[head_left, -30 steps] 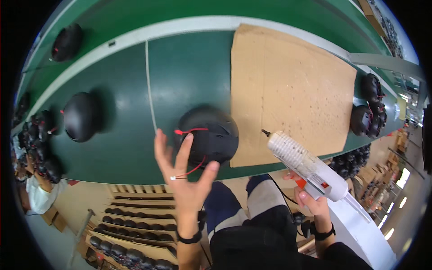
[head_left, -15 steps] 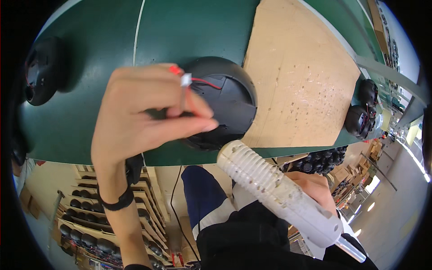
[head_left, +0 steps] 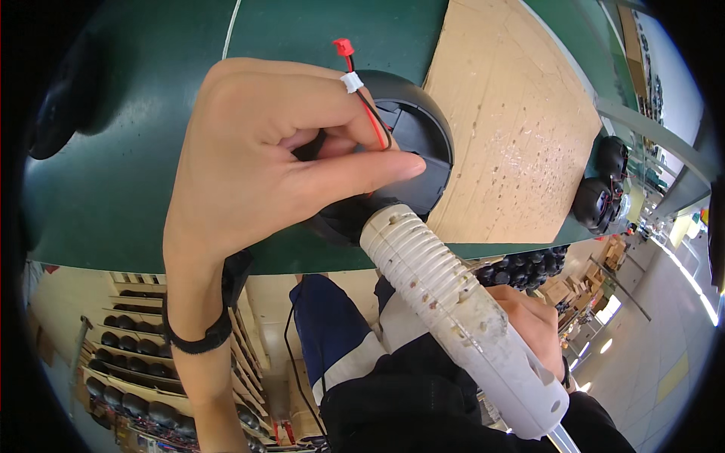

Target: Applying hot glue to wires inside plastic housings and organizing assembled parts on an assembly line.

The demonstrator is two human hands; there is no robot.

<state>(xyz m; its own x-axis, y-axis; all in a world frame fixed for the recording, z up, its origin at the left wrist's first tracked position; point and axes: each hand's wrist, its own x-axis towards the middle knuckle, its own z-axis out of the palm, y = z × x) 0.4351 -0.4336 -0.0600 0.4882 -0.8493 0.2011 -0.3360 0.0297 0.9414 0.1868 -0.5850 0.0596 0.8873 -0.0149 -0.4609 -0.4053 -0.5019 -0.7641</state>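
Note:
My left hand is over a round black plastic housing on the green table, thumb and forefinger closed together. Red and black wires run out from these fingers. They bear a white connector and end in a red plug. What lies under the fingertips is hidden. In my right hand is a white hot glue gun with a ribbed barrel, mostly in front of the hand. Its nozzle end points at the housing's near edge, and the very tip is out of sight.
Cardboard with glue spots lies right of the housing. More black housings stand at the table's right end and far left. Below left is a shelf rack of black parts. A dark cable hangs by my leg.
My left hand has moved right and up, and the wires with their plug now stand up above it. The glue gun has shifted slightly up and left.

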